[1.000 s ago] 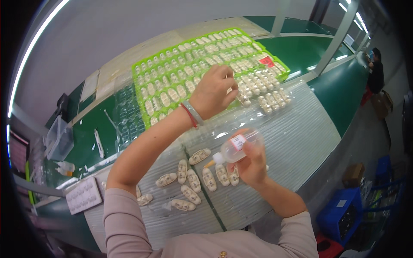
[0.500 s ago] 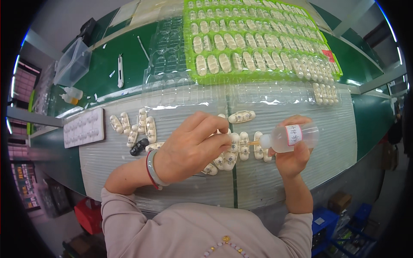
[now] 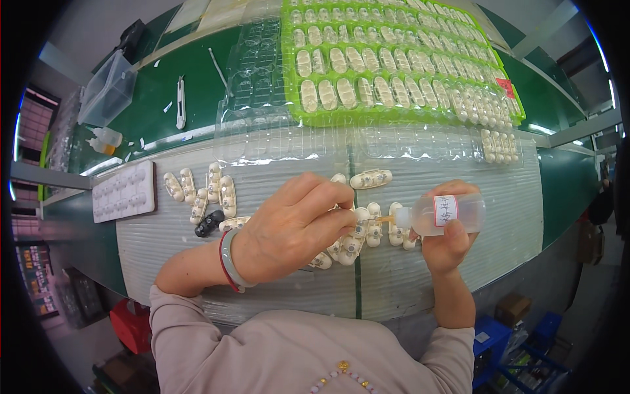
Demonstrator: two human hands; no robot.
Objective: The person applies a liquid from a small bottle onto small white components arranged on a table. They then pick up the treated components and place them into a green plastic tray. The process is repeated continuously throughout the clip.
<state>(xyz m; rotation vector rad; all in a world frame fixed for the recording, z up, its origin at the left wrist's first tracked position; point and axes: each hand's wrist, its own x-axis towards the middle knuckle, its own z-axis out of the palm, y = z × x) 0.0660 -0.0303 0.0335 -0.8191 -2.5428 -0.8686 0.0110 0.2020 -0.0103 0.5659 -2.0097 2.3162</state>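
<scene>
My right hand [image 3: 448, 241] grips a small clear squeeze bottle [image 3: 438, 215] with a white label, lying sideways, its thin nozzle pointing left. My left hand [image 3: 295, 223] is curled over a cluster of small cream plastic parts [image 3: 374, 231] on the ribbed clear sheet [image 3: 459, 190], fingertips pinching one part right at the nozzle tip. A bracelet sits on my left wrist. More cream parts [image 3: 209, 192] lie in a loose group to the left, next to a small black part [image 3: 209, 223].
A bright green tray [image 3: 394, 79] filled with several rows of cream parts lies at the back. Clear blister trays [image 3: 262, 85] sit beside it on the green bench. A white mould block [image 3: 125, 190], a clear box [image 3: 108, 88], a small bottle [image 3: 105, 138] and a knife [image 3: 181, 105] are at left.
My left hand came back from the green tray to the parts cluster in front of me. The bottle nozzle has moved in to meet the pinched part. My view tilted down.
</scene>
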